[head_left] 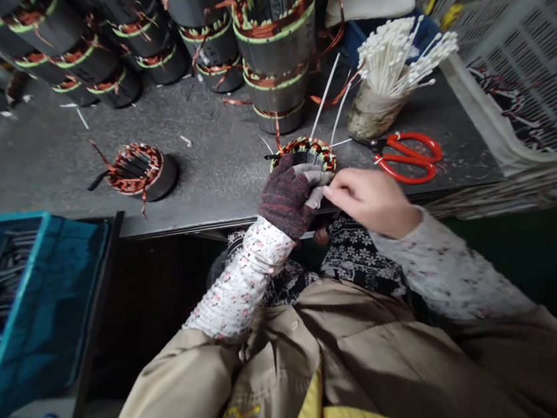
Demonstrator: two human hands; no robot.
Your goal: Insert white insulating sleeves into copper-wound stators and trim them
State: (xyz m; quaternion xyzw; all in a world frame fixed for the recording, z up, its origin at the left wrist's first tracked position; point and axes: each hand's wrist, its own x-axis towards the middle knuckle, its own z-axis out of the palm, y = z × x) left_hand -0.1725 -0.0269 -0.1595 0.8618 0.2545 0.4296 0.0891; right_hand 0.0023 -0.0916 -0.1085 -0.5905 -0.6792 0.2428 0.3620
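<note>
A motor stator [320, 146] with copper windings and green-yellow insulation stands near the bench's front edge. My left hand [289, 194], in a dark knit glove with pale fingertips, grips its near side. My bare right hand [375, 199] is pinched at the stator's near right rim, close to the left fingertips. What lies between its fingers is too small to make out. Two white cable ties [325, 99] rise from the stator's far side. Red-handled scissors [410, 155] lie just right of it, their blades partly hidden. My fingers cover the stator's near side.
Another stator [154, 176] sits left on the bench [214, 176]. Stacked stators [281, 54] line the back. A cup [372, 110] holds many white ties [392, 55]. A white plastic basket [542, 98] is at right, a teal bin [42, 296] at left.
</note>
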